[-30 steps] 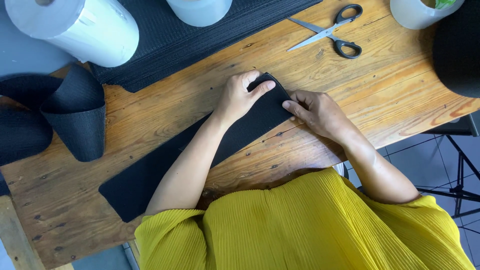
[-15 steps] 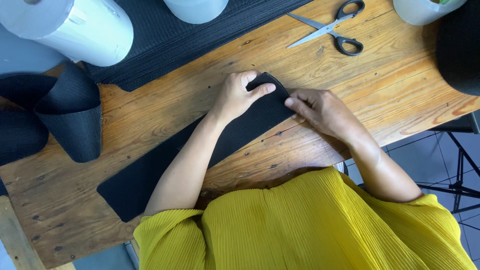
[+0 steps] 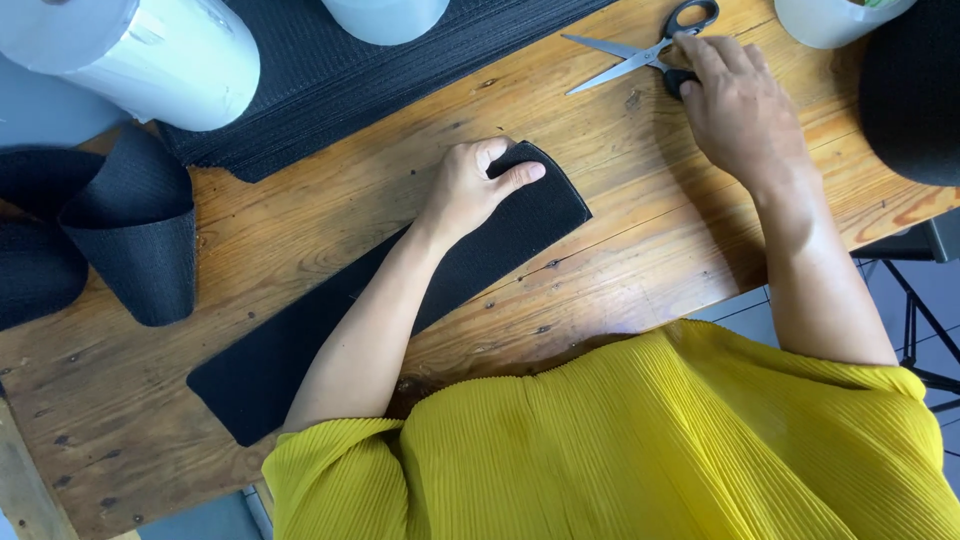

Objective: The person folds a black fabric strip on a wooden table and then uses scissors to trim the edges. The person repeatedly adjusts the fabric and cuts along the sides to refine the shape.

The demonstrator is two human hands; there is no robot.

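Two hands: left hand (image 3: 478, 190) pressed flat on black strip (image 3: 400, 300), right hand (image 3: 735, 100) fingers curled over scissors (image 3: 650, 50).

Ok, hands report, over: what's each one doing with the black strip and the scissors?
Left hand flat on black strip, pinning its rounded end. Right hand on scissors, fingers at the black handles, blades open, not lifted. Nothing between them on the wooden table.
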